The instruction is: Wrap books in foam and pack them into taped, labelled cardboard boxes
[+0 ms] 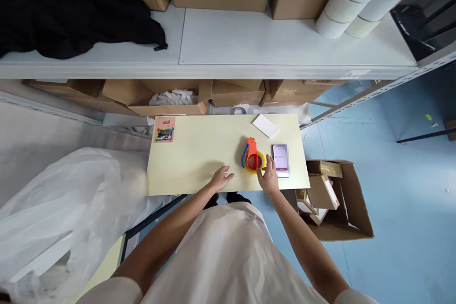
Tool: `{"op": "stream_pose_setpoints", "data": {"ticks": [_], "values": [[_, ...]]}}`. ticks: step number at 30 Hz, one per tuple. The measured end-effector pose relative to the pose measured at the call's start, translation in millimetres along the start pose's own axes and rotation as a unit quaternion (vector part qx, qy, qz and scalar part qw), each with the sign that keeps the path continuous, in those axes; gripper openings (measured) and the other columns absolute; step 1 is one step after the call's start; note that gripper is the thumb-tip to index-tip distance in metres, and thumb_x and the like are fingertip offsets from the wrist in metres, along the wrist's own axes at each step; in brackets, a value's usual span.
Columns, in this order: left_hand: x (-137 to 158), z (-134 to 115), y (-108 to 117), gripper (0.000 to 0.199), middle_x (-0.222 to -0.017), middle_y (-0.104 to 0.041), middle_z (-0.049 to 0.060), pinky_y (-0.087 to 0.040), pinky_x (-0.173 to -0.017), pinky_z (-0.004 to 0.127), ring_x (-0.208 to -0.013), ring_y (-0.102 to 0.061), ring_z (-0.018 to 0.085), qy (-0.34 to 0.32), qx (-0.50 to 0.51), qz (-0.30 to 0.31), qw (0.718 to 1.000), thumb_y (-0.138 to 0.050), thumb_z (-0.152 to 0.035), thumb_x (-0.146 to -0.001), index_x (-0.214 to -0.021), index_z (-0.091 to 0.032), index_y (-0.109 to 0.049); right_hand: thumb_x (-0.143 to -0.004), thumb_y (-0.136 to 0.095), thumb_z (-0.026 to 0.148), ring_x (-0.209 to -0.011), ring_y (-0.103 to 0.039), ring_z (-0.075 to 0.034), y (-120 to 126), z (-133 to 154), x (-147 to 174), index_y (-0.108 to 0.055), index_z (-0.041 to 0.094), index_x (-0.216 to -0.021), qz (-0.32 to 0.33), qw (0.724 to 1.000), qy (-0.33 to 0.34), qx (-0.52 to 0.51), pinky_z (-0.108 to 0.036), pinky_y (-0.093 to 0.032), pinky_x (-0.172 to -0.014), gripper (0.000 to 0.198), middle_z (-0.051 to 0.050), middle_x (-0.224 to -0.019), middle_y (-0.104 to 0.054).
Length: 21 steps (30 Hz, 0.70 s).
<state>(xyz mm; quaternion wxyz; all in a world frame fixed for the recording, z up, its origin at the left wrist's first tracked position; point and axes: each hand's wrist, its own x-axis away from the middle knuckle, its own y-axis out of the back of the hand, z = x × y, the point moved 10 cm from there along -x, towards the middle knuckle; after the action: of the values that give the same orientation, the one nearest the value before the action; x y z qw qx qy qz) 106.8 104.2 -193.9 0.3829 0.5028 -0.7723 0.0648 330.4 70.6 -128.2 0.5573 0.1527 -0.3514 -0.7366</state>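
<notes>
An orange tape dispenser with a blue side and a yellow roll of tape lies on the pale yellow table. My right hand is at the dispenser's right edge, fingers apart; whether the fingertips touch the roll I cannot tell. Just right of that hand lies a phone with a timer on its screen. My left hand hovers near the table's front edge, left of the dispenser, its fingers apart and holding nothing. Behind the dispenser is a white flat box or pad.
A pink picture card lies at the table's far left corner. Behind the table stands a shelf with cardboard boxes and white rolls. An open carton of small boxes sits at right; plastic sheeting bulges at left.
</notes>
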Motion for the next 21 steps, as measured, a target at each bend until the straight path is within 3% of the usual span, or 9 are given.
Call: {"op": "stream_pose_setpoints", "data": {"ticks": [2,5,13,17,21], "values": [[14,11,13,0.045,-0.12,-0.061,0.015,-0.048,-0.088,0.035,-0.102,-0.063,0.025,0.004,0.011,0.005,1.0,-0.068,-0.037,-0.07,-0.108,-0.017,-0.058,-0.086,-0.044,0.036,-0.092,-0.063,-0.025,0,19,0,-0.024,0.022,-0.144,0.003,0.999,0.037,0.011,-0.044,-0.055,-0.075,0.063,-0.018,-0.141,-0.037],[37,29,33,0.049,-0.115,-0.063,0.014,-0.049,-0.087,0.036,-0.099,-0.064,0.025,0.015,0.032,-0.006,0.999,-0.067,-0.043,-0.069,-0.109,-0.018,-0.059,-0.086,-0.043,0.032,-0.085,-0.065,-0.024,-18,45,3,-0.028,0.022,-0.142,0.058,0.995,0.079,-0.007,-0.043,-0.055,-0.074,0.059,-0.018,-0.131,-0.046],[106,73,88,0.053,-0.121,-0.061,0.013,-0.049,-0.087,0.037,-0.098,-0.064,0.025,0.038,0.074,-0.097,0.992,-0.061,-0.046,-0.07,-0.115,-0.019,-0.056,-0.083,-0.045,0.024,-0.071,-0.066,-0.018,-113,107,25,-0.05,0.023,-0.124,0.281,0.944,0.171,0.029,-0.037,-0.054,-0.074,0.041,-0.008,-0.107,-0.065],[142,95,119,0.043,-0.115,-0.064,0.009,-0.049,-0.086,0.038,-0.097,-0.064,0.026,0.043,0.106,-0.158,0.981,-0.062,-0.038,-0.071,-0.111,-0.022,-0.059,-0.083,-0.044,0.025,-0.073,-0.066,-0.018,-151,144,47,-0.057,0.023,-0.114,0.333,0.913,0.226,0.07,-0.037,-0.053,-0.077,0.033,-0.006,-0.101,-0.068],[194,114,169,0.036,-0.116,-0.064,0.007,-0.051,-0.082,0.038,-0.098,-0.063,0.026,-0.003,0.139,-0.241,0.96,-0.058,-0.034,-0.076,-0.111,-0.025,-0.059,-0.084,-0.044,0.027,-0.071,-0.065,-0.018,-193,199,81,-0.062,0.024,-0.107,0.37,0.875,0.297,0.093,-0.036,-0.052,-0.074,0.029,-0.004,-0.098,-0.07]]}}
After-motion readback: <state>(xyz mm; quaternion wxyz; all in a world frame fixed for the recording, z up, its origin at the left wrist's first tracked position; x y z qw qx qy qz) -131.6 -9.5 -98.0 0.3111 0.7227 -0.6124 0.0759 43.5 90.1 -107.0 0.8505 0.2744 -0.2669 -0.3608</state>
